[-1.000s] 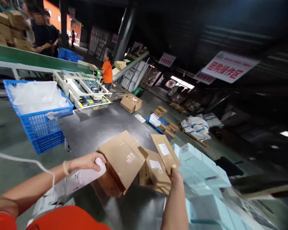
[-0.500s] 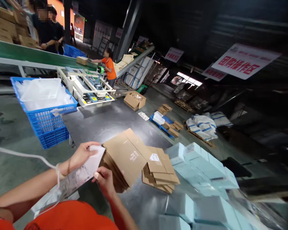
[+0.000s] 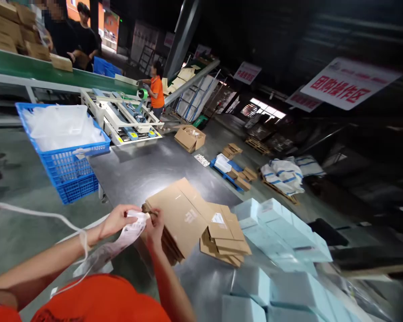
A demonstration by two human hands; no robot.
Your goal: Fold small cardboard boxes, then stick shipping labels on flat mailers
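A strip of white printed labels (image 3: 131, 233) hangs between my hands, curling down toward my body. My left hand (image 3: 118, 220) pinches its upper end from the left. At the strip's right edge, my right hand (image 3: 154, 228) is closed on it, fingertips close to those of the left. Just beyond my hands, a stack of flat brown cardboard boxes (image 3: 177, 210) lies on the dark metal table (image 3: 127, 172). A smaller pile of flattened cardboard (image 3: 226, 223) with a white label on top lies to its right.
Pale blue boxes (image 3: 282, 228) are stacked at the right. Blue crates (image 3: 63, 163) holding clear plastic stand left of the table. Behind it are a white-framed machine (image 3: 127, 118), a green conveyor (image 3: 10, 65) and a worker in orange (image 3: 156, 91). A white cord (image 3: 36, 209) crosses by my left wrist.
My right hand has moved up to the strip's upper end, beside my left fingers. The strip is now bunched and curled where it was flatter. A box on the conveyor has shifted left.
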